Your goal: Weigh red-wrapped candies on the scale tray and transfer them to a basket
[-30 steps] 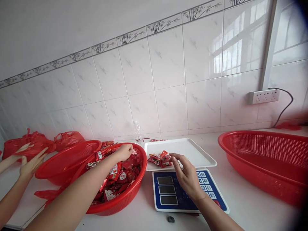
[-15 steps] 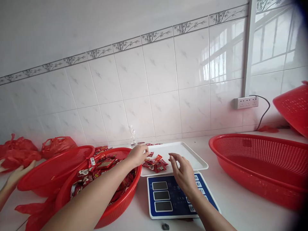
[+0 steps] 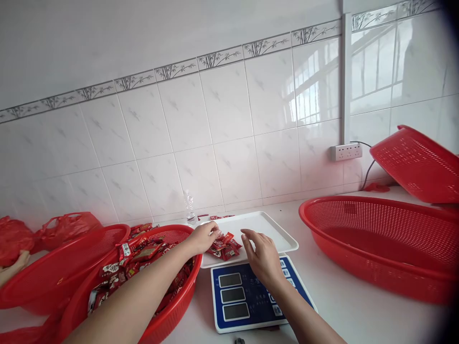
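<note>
My left hand (image 3: pixel 204 237) reaches over the rim of a red basket (image 3: pixel 186 291) full of red candy packets and rests, fingers curled, on the left edge of a white tray (image 3: pixel 272 229); what it holds, if anything, I cannot make out. A small pile of red candy packets (image 3: pixel 224 245) lies on the tray just beside it. My right hand (image 3: pixel 261 255) hovers at the tray's front edge with fingers spread, holding nothing. The tray sits on a blue-faced weighing scale (image 3: pixel 251 296).
A big empty red basket (image 3: pixel 376 243) stands at the right, another red basket (image 3: pixel 416 162) leans on the wall behind it. A second red basket (image 3: pixel 60 272) and red plastic bags (image 3: pixel 68 224) lie at the left, where another person's hand (image 3: pixel 16 263) shows. A clear bottle (image 3: pixel 190 208) stands by the wall.
My left hand moved from the candy basket to the tray and the packet pile. My right hand stayed near the tray front. The view swung right.
</note>
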Demonstrator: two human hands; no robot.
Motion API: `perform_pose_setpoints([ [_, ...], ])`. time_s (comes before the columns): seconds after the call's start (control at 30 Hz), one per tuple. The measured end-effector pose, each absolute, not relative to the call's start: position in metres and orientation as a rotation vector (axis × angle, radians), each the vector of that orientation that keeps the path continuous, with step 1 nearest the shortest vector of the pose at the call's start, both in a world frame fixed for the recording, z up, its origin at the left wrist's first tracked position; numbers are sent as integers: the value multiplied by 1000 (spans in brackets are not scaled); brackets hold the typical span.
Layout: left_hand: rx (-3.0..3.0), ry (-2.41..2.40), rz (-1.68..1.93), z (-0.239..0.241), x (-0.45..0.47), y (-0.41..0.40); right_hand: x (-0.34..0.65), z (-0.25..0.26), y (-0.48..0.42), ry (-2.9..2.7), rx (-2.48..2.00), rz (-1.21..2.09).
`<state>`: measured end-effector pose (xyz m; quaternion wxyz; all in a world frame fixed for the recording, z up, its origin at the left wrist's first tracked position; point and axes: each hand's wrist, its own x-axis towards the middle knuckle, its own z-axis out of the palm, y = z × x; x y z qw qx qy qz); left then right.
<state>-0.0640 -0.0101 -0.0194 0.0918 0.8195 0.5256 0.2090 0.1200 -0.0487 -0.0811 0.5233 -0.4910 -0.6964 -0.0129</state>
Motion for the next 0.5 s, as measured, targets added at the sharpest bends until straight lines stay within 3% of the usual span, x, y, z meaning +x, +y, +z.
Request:
perform_pose_setpoints([
  [0.5,2438,1543,514,-29,-58,-3,119,-86,-48,-1594,-988,-198],
])
